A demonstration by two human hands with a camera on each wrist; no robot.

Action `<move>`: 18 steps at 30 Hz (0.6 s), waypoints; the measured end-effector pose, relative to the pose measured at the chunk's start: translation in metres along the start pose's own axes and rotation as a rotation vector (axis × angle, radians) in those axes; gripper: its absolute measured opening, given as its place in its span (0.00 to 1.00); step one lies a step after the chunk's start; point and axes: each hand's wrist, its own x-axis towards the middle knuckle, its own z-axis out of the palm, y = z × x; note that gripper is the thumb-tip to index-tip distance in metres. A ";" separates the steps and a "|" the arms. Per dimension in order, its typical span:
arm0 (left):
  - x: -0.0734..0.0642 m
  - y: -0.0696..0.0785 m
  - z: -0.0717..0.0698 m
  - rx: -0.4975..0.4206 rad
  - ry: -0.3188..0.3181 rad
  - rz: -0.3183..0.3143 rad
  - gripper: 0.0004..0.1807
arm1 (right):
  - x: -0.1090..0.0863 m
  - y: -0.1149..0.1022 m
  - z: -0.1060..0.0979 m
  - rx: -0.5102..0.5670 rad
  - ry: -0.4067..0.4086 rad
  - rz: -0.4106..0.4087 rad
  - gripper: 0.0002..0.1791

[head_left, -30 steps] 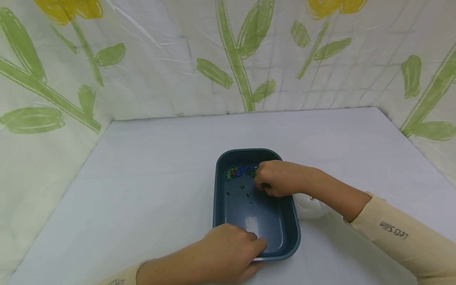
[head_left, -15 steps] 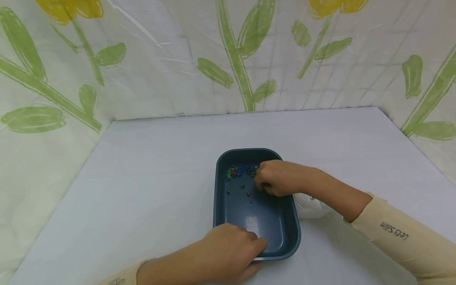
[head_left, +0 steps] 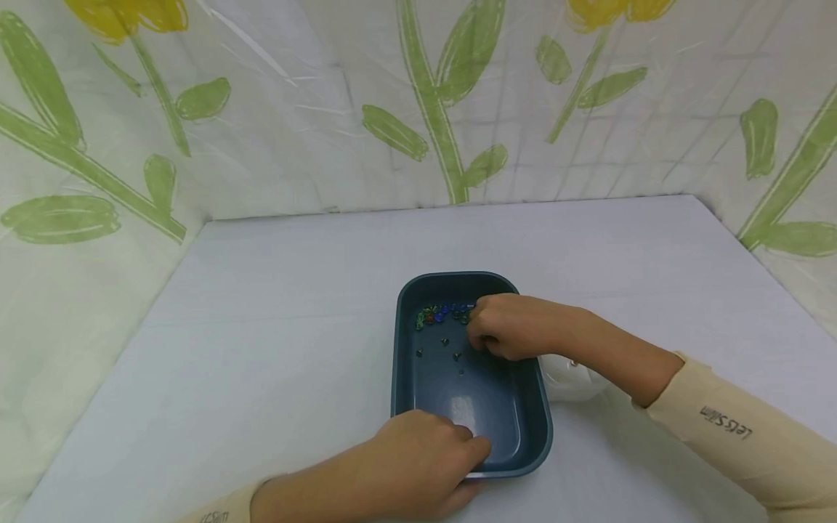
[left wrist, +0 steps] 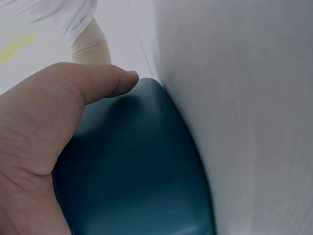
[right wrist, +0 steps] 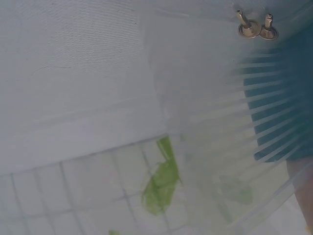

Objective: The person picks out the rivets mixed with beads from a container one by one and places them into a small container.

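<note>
A dark blue rectangular tray (head_left: 434, 396) lies on the table. My left hand (head_left: 428, 457) grips its near rim, thumb over the edge; the left wrist view shows this thumb (left wrist: 110, 81) against the tray wall. My right hand (head_left: 506, 327) reaches over the right side into the tray, fingers curled downward. Its fingertips, and anything between them, are hidden. Left of those fingers, several green, blue and reddish glass beads (head_left: 439, 317) gather at the far end. Several small metal pieces (head_left: 457, 356) lie apart on the tray floor.
Under my right forearm a translucent plastic container (head_left: 567, 381) stands beside the tray. Two metal rivets (right wrist: 249, 29) are in it in the right wrist view. White cloth covers the table (head_left: 275, 327). A painted curtain (head_left: 281, 109) hangs behind and at both sides.
</note>
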 end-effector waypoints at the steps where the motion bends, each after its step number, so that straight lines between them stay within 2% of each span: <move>1: 0.000 0.000 0.000 -0.001 0.002 0.001 0.10 | 0.000 0.000 0.000 0.001 0.000 -0.004 0.12; 18: -0.001 -0.001 0.000 0.011 0.023 0.018 0.11 | 0.001 0.000 -0.002 -0.003 -0.050 -0.002 0.10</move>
